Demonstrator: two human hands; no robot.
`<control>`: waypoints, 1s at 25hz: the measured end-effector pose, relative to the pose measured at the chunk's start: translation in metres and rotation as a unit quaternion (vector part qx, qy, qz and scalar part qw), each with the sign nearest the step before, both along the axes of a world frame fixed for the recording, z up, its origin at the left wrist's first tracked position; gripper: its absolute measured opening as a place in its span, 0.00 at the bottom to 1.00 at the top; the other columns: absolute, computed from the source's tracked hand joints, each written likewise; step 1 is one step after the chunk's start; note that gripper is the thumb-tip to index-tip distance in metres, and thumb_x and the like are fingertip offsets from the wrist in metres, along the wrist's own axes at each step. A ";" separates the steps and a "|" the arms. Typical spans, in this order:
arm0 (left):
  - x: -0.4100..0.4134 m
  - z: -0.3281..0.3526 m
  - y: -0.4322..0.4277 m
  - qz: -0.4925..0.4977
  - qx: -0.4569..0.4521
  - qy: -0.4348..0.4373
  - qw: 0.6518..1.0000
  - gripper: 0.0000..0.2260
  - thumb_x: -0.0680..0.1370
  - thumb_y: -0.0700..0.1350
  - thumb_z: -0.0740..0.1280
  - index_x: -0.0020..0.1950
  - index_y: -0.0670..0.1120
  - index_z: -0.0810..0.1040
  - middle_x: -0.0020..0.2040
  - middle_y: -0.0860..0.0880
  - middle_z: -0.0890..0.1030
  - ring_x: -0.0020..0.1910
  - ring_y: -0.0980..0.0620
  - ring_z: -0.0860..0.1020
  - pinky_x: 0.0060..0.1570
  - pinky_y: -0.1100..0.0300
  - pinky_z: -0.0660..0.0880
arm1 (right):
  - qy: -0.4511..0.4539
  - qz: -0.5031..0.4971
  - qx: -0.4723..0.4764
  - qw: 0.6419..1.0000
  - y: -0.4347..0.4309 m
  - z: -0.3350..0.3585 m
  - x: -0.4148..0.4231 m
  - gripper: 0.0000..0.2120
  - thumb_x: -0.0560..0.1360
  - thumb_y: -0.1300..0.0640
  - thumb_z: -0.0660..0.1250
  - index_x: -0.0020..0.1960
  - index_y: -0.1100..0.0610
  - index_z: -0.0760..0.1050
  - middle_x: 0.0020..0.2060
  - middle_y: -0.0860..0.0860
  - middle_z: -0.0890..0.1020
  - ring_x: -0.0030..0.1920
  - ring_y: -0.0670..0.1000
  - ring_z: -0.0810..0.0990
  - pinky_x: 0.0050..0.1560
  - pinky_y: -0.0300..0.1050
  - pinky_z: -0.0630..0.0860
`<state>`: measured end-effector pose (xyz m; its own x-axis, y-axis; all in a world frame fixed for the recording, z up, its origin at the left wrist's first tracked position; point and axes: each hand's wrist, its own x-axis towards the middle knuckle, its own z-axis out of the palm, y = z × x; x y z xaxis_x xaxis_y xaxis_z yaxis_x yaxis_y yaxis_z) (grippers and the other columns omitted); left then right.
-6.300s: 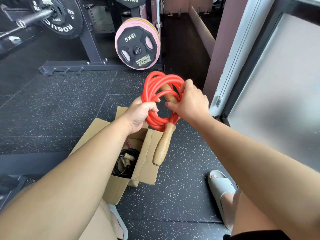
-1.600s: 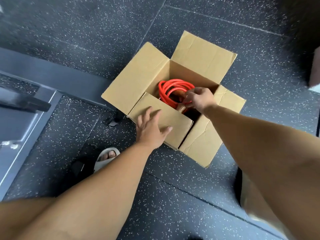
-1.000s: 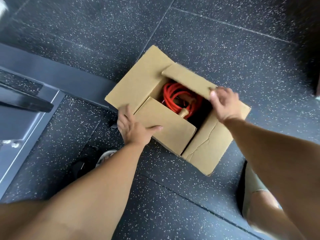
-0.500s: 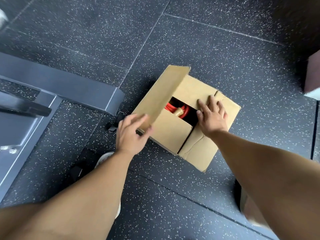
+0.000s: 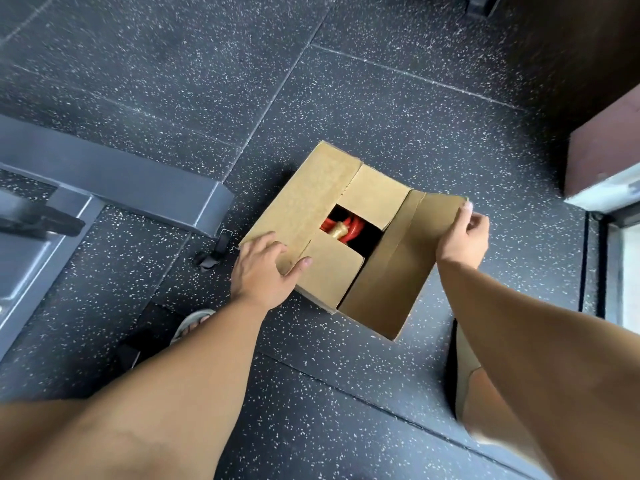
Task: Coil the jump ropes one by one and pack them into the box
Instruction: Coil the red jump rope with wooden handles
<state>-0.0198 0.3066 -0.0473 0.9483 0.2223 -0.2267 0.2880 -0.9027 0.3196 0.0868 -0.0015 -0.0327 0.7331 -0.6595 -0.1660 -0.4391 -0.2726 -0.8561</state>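
- The speckled rubber floor [image 5: 381,98] is level and grippy, so the box should not slide when pushed from above.
- A grey steel frame [image 5: 121,178] lies to the left, well apart from the work, and needs no allowance.
- The box [image 5: 375,199] sits at centre with 3 flaps folded in and 1 raised. The step in hand looks like closing the top.
- The right flap [image 5: 391,271] stands tilted up. It should swing left and down in 1 arc until its edge meets the left flap [image 5: 311,195].
- The left hand [image 5: 263,271] lies flat with fingers spread on the near corner of the left flap, pressing it down. That pressure should hold until the other flap lands.
- The right hand [image 5: 464,237] pinches the far edge of the right flap between thumb and fingertips. It should let go only once the flap is flat.
- The red jump rope [image 5: 353,227] is coiled inside, seen through the central gap.
- Its wooden handle [image 5: 338,231] sits high in the gap. If it bulges the flaps, it probably needs tucking lower first.
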 end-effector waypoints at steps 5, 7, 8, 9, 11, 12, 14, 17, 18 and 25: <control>-0.008 0.001 -0.001 0.019 -0.096 0.013 0.995 0.40 0.70 0.79 0.47 0.70 0.56 0.74 0.79 0.59 0.59 0.79 0.53 0.53 0.72 0.43 0.63 | -0.068 0.210 0.071 0.973 0.042 0.024 0.011 0.18 0.78 0.37 0.54 0.51 0.45 0.80 0.45 0.45 0.85 0.41 0.50 0.84 0.49 0.51 0.79; -0.009 -0.002 -0.002 0.039 -0.131 0.001 0.991 0.42 0.69 0.79 0.47 0.71 0.54 0.74 0.79 0.59 0.59 0.79 0.53 0.52 0.74 0.43 0.58 | -0.008 0.383 -0.062 0.921 0.058 0.011 -0.001 0.19 0.78 0.41 0.56 0.61 0.43 0.80 0.58 0.48 0.84 0.58 0.53 0.82 0.62 0.49 0.76; -0.008 -0.002 -0.003 0.044 -0.132 0.002 0.990 0.43 0.69 0.79 0.48 0.72 0.54 0.72 0.79 0.59 0.59 0.79 0.53 0.52 0.75 0.44 0.57 | 0.025 0.479 -0.134 0.867 0.064 0.000 -0.009 0.22 0.78 0.41 0.56 0.68 0.44 0.77 0.68 0.50 0.78 0.68 0.54 0.76 0.69 0.49 0.71; -0.007 -0.003 -0.004 0.044 -0.122 0.007 0.992 0.43 0.69 0.79 0.49 0.74 0.54 0.68 0.80 0.58 0.58 0.79 0.52 0.52 0.75 0.44 0.56 | 0.069 0.554 -0.197 0.806 0.070 -0.009 -0.017 0.26 0.78 0.39 0.56 0.74 0.44 0.70 0.76 0.50 0.68 0.76 0.54 0.65 0.74 0.53 0.63; -0.007 -0.006 -0.005 0.021 -0.066 0.026 0.997 0.42 0.72 0.76 0.55 0.80 0.56 0.53 0.81 0.57 0.53 0.80 0.50 0.50 0.77 0.45 0.52 | 0.155 0.612 -0.281 0.722 0.079 -0.019 -0.028 0.32 0.80 0.34 0.53 0.81 0.43 0.54 0.81 0.45 0.48 0.81 0.54 0.45 0.77 0.60 0.51; -0.007 -0.009 -0.006 0.004 -0.028 0.032 0.999 0.40 0.75 0.73 0.56 0.81 0.58 0.46 0.81 0.56 0.50 0.80 0.49 0.49 0.77 0.46 0.50 | 0.169 0.612 -0.311 0.707 0.080 -0.024 -0.030 0.34 0.80 0.33 0.51 0.82 0.43 0.49 0.81 0.45 0.43 0.81 0.54 0.40 0.78 0.60 0.48; -0.010 -0.018 -0.007 -0.029 0.029 0.027 0.999 0.33 0.79 0.66 0.55 0.80 0.62 0.42 0.82 0.53 0.46 0.80 0.46 0.45 0.78 0.46 0.48 | 0.161 0.607 -0.360 0.689 0.082 -0.031 -0.034 0.35 0.80 0.32 0.46 0.82 0.44 0.42 0.81 0.47 0.39 0.80 0.56 0.36 0.79 0.58 0.44; -0.014 -0.028 -0.009 -0.047 0.054 0.011 0.997 0.25 0.82 0.61 0.52 0.78 0.68 0.48 0.82 0.51 0.44 0.80 0.44 0.42 0.77 0.46 0.49 | 0.151 0.605 -0.391 0.677 0.083 -0.043 -0.039 0.33 0.80 0.32 0.38 0.81 0.44 0.35 0.79 0.48 0.33 0.79 0.57 0.30 0.79 0.60 0.39; -0.015 -0.031 -0.010 -0.044 0.051 0.004 0.998 0.24 0.82 0.60 0.51 0.78 0.69 0.49 0.82 0.52 0.43 0.80 0.45 0.41 0.77 0.47 0.50 | 0.150 0.601 -0.393 0.679 0.084 -0.047 -0.041 0.33 0.80 0.33 0.37 0.81 0.43 0.34 0.79 0.48 0.33 0.78 0.58 0.30 0.79 0.61 0.38; -0.015 -0.038 -0.015 0.007 0.020 -0.020 1.000 0.22 0.82 0.55 0.57 0.75 0.70 0.60 0.82 0.56 0.46 0.80 0.49 0.41 0.67 0.53 0.69 | 0.147 0.586 -0.392 0.694 0.088 -0.057 -0.041 0.32 0.81 0.34 0.38 0.81 0.43 0.36 0.80 0.48 0.34 0.79 0.58 0.30 0.78 0.62 0.36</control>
